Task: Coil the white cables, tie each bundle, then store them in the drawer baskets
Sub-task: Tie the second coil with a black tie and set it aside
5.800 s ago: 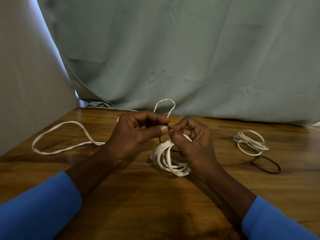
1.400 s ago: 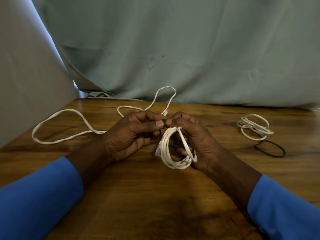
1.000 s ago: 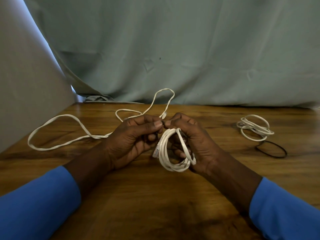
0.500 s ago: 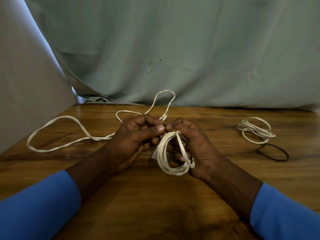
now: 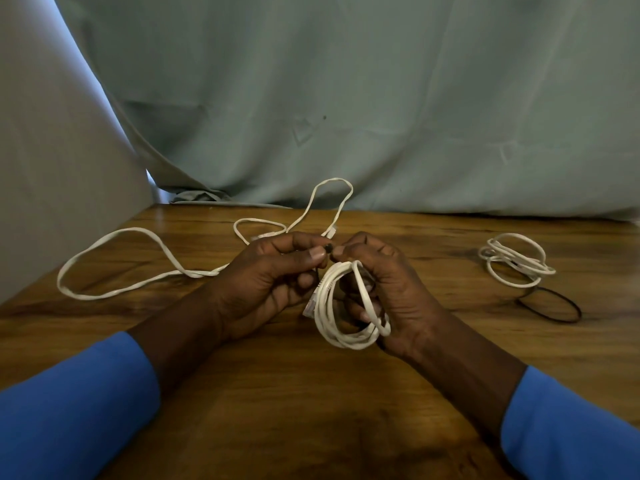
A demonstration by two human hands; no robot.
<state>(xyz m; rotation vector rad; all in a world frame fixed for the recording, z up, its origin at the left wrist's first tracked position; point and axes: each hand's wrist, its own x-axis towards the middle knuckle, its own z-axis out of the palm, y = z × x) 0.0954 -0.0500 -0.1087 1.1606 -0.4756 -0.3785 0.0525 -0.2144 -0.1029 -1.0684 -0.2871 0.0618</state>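
Coil [image 5: 346,329] lifted, left hand [image 5: 263,282], right hand [image 5: 394,289] pinching tie [image 5: 328,248]

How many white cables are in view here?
3. One coiled bundle in the right hand; one loose cable sprawled across the table at left; one smaller coil far right beside a black band. Others may be hidden.

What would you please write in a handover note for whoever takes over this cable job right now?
Left hand pinches a black tie atop the coil; right hand grips that coil and pinches the tie too.
One cable lies loose on the table, left side. A second coil lies at the right, a black band beside it; tied or not, I cannot tell.
Done: this coil is wound.
Left: finish this tie, coil the loose cable, store everything. No drawer in view.
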